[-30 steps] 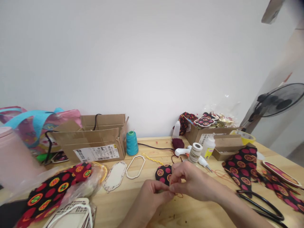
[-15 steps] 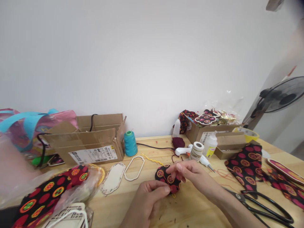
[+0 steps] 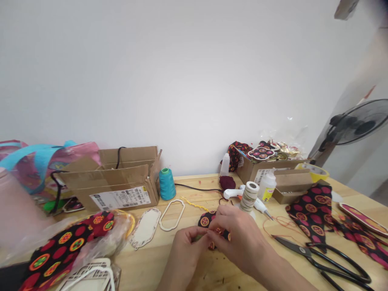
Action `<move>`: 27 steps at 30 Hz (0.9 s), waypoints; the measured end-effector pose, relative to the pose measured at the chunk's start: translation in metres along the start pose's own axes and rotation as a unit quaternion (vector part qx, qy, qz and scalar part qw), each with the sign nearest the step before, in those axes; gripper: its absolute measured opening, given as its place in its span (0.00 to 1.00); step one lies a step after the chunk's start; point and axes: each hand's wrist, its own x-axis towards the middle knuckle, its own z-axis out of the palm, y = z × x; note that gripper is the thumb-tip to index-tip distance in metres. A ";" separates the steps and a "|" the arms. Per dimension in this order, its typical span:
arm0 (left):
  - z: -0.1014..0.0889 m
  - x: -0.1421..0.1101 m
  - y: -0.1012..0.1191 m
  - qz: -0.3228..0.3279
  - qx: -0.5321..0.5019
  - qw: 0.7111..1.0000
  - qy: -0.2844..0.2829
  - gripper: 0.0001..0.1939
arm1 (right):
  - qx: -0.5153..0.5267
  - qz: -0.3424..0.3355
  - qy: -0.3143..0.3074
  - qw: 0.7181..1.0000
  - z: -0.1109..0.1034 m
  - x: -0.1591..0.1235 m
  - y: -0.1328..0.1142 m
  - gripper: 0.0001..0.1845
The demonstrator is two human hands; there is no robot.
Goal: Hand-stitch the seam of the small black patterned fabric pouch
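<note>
A small black fabric piece [image 3: 204, 220] with red and orange round motifs is seen at the middle of the table, partly hidden behind my hands. A yellow cord [image 3: 194, 203] runs from its upper edge. My left hand [image 3: 189, 250] is closed in a pinch at the piece's near left side. Just right of it, my right hand [image 3: 238, 232] is also closed, its fingertips meeting the left ones over the piece. Whatever lies between the fingertips is hidden. Black-handled scissors [image 3: 318, 258] rest right of my right forearm, near loose orange thread [image 3: 281, 226].
Left are a cardboard box [image 3: 121, 182], a teal thread cone [image 3: 167, 185], a pale oval frame [image 3: 172, 215] and bagged patterned fabric [image 3: 60, 250]. Right are a tape roll [image 3: 250, 196], a white glue gun [image 3: 233, 193], a glue bottle [image 3: 268, 186] and fabric scraps [image 3: 312, 210].
My right hand has come down and left, so its fingertips now meet those of my left hand. More of the fabric piece and the scissors' blades show differently: the piece is more covered, the blades less.
</note>
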 end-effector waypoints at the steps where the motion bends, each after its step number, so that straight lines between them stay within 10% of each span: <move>1: 0.000 0.000 0.000 -0.002 -0.018 1.000 -0.001 0.06 | -0.019 -0.015 0.024 0.999 0.002 -0.002 -0.002 0.07; 9: -0.001 -0.007 0.003 -0.087 -0.249 0.964 -0.013 0.08 | -0.004 -0.091 0.175 0.980 0.023 -0.018 -0.003 0.07; 14: -0.003 -0.007 0.004 -0.094 -0.332 0.938 -0.025 0.08 | 0.246 0.069 0.159 0.954 0.022 -0.013 -0.006 0.08; 17: -0.004 -0.006 0.002 -0.095 -0.367 0.925 -0.034 0.10 | 0.445 0.195 0.095 0.869 0.024 -0.008 -0.007 0.12; 21: -0.004 -0.007 0.001 -0.080 -0.324 0.941 -0.045 0.10 | 0.564 0.287 0.045 0.773 0.027 -0.004 -0.003 0.15; 27: -0.003 -0.006 0.002 -0.007 -0.114 0.993 -0.038 0.13 | 0.568 0.275 0.025 0.776 0.025 -0.004 0.003 0.15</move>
